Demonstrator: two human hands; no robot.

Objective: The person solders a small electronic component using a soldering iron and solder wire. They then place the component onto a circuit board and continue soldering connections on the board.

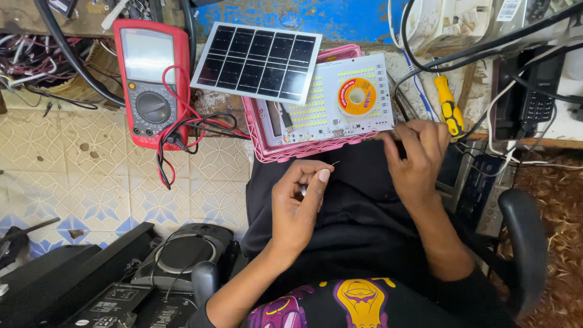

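Thin wire: we see its fine end [334,163] poking out above the left hand, over the dark lap.
Left hand [297,203]: wrist bent upward, thumb and forefinger pressed together, grip pinching the wire.
Right hand [419,155]: palm down, fingers curled at the edge of the white LED board [340,100]; we cannot tell its grip.
LED board: lying in the pink tray [267,149], orange solder spool [357,96] on top.

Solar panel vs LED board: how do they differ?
The solar panel is dark with a grid of cells; the LED board is white with rows of small yellow dots. The solar panel is bare; the LED board carries an orange solder spool. Both are flat rectangles, partly over the pink tray.
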